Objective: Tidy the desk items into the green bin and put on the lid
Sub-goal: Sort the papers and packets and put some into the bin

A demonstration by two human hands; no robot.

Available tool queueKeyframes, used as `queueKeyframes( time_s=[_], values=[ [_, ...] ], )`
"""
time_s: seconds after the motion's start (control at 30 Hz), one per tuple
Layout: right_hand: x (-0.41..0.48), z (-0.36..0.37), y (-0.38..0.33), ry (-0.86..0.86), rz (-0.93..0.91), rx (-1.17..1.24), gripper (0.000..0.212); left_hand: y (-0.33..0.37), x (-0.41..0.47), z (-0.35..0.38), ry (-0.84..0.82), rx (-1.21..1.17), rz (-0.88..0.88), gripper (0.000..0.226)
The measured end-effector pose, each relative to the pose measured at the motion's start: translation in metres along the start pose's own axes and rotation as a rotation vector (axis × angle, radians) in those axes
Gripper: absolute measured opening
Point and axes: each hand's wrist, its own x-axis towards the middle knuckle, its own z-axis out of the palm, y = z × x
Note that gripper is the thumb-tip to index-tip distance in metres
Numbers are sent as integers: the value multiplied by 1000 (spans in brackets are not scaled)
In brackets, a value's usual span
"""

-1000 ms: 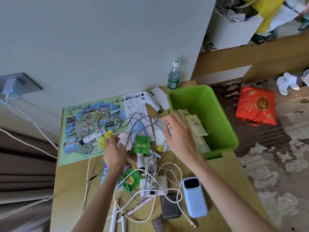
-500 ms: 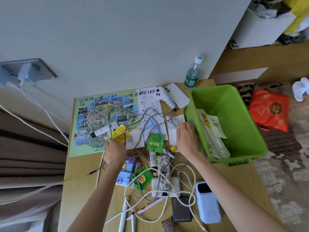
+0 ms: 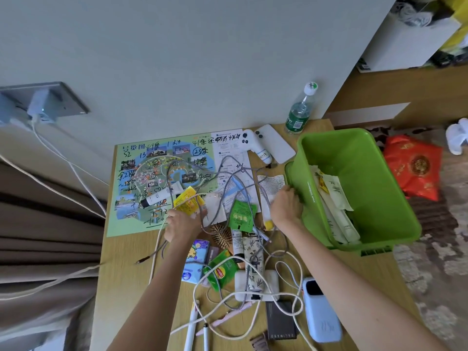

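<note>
The green bin [image 3: 354,145] stands open at the desk's right end, with paper sachets and white tubes [image 3: 339,211] lying inside. No lid is in view. My left hand [image 3: 182,226] is closed on a yellow packet [image 3: 188,201], with grey and white cables [image 3: 228,173] running over it. My right hand [image 3: 286,209] lies against the bin's left wall, its curled fingers on a printed leaflet [image 3: 269,182]. Whether it grips the leaflet is unclear. A green sachet [image 3: 241,214], a hairbrush [image 3: 222,235] and a Lipton tea packet [image 3: 222,271] lie between my hands.
A map poster [image 3: 141,173] covers the desk's back left. A water bottle [image 3: 300,110], a white phone [image 3: 277,144] and a white handheld device [image 3: 253,145] sit by the wall. A blue power bank [image 3: 321,312], a white charger [image 3: 255,286] and pens [image 3: 192,325] lie near me. A red bag [image 3: 412,165] lies on the floor.
My right hand came back from over the bin to the desk beside its left wall. My left hand stayed closed on the yellow packet. The view shifted left.
</note>
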Motion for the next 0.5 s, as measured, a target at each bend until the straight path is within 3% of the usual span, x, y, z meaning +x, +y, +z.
queueKeyframes(
  time_s=[0.1, 0.3, 0.43, 0.5],
  values=[
    [4, 5, -7, -17, 0, -79, 59, 4, 4, -1, 62, -137, -52, 94],
    [11, 9, -6, 23, 30, -71, 71, 3, 23, 3, 52, -334, -192, 95],
    [13, 8, -3, 14, 37, 73, 23, -1, 35, 5, 37, -475, -253, 75],
    [13, 5, -3, 24, 48, 135, 22, -1, 36, 4, 43, -559, -250, 58]
  ],
)
